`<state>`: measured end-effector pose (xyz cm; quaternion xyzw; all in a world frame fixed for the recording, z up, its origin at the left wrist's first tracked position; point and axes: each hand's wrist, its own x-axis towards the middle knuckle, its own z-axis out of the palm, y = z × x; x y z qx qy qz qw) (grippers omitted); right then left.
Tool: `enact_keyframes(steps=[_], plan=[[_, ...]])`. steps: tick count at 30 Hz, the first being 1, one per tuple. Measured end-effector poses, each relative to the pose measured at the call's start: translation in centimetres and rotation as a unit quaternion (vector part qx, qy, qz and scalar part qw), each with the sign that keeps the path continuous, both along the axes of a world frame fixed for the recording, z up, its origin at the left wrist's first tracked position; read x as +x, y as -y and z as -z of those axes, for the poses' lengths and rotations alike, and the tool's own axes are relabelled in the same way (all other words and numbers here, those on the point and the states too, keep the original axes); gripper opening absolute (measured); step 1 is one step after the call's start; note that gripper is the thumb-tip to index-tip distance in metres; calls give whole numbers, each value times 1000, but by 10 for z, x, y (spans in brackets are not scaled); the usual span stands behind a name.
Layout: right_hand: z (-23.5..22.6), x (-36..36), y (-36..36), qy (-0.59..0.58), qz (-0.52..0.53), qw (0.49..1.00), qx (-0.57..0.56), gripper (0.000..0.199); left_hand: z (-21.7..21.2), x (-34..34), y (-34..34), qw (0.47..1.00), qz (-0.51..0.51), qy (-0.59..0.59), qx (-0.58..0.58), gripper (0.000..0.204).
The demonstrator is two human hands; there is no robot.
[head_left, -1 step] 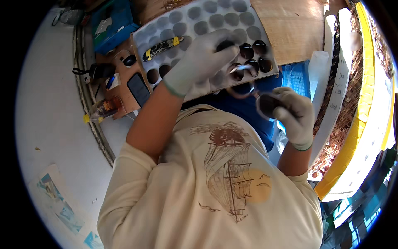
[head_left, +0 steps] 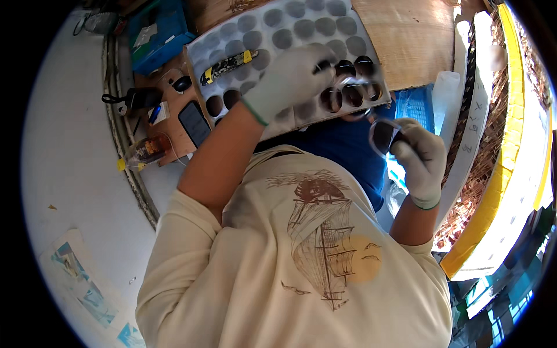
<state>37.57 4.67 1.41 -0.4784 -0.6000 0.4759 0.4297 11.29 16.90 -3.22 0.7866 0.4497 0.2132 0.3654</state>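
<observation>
A pale grey moulded tray [head_left: 278,26] with round pockets lies across my lap. Several pockets at its near right end hold dark glossy round pieces [head_left: 362,65]. My left hand [head_left: 290,78], in a white glove, lies over the tray with its fingertips pinched on one dark round piece [head_left: 322,66]. My right hand [head_left: 419,161], also gloved, is just off the tray's near right corner. It holds another dark round piece [head_left: 383,136] in a clear rim. A yellow and black knife [head_left: 227,66] lies in the tray to the left of my left hand.
A wooden board [head_left: 412,35] lies beyond the tray at right. Left of the tray are a dark phone [head_left: 194,123], a blue box [head_left: 156,35], a black tool [head_left: 136,97] and a small bottle [head_left: 145,151]. A yellow edge [head_left: 493,197] runs at far right. Blue cloth [head_left: 348,148] covers my lap.
</observation>
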Motion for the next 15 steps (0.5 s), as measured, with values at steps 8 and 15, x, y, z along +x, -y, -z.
enact_keyframes(steps=[8,15], plan=[[4,-43,0,-88,86,992,18,65,55,34,33,955,48,-291,27,49],[13,-95,-13,-120,51,990,-48,51,71,36,47,973,25,-226,36,48]])
